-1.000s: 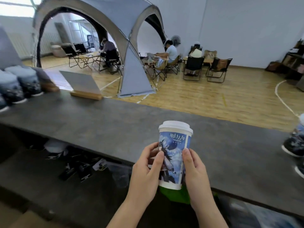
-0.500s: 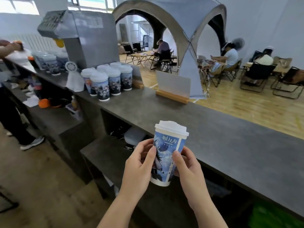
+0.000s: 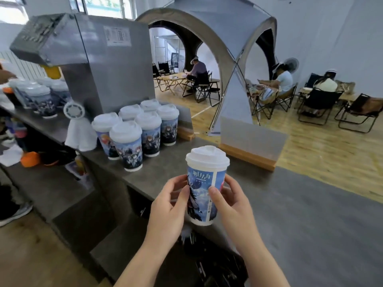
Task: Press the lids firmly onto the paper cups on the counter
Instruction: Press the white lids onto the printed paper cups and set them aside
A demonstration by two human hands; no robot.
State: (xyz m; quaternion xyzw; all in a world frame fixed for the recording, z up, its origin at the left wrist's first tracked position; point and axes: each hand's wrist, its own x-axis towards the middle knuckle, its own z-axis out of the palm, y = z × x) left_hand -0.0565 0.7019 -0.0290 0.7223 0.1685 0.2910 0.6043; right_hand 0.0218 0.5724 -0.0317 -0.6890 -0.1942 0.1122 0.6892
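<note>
Both hands hold one paper cup (image 3: 204, 194) upright above the near edge of the grey worktop (image 3: 300, 214): the left hand (image 3: 169, 210) curls its fingers (image 3: 183, 194) round the cup's left side, and the right hand (image 3: 233, 206) wraps the right side with its thumb across the front. A white lid (image 3: 207, 157) sits on the cup's rim. Farther left on the worktop, six lidded cups (image 3: 134, 133) stand close together in front of a steel machine (image 3: 97, 59), well apart from the held cup.
</note>
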